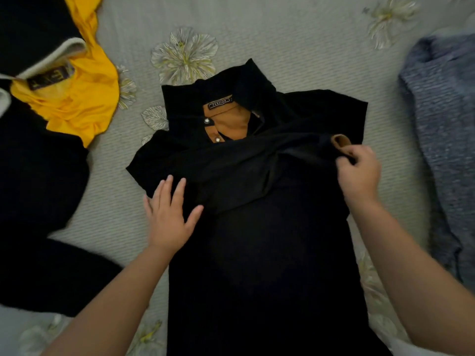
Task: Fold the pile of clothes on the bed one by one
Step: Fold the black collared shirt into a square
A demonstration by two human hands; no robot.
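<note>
Shirt, black with a tan collar lining and a "FASHION" label, lies flat in the middle of the bed, collar toward the far edge and hem toward the near edge. One sleeve is drawn across the chest from the right. The left hand rests flat on the shirt's left side below the shoulder, fingers straight and slightly spread, thumb out to the right. The right hand holds the shirt's right side, its fingers curled and pinching black cloth beside a tan cuff.

Near the bed's far left corner lies a pile of dark clothes with a yellow garment on it. A blue-grey knit lies along the right edge. The bedcover is pale grey with printed flowers.
</note>
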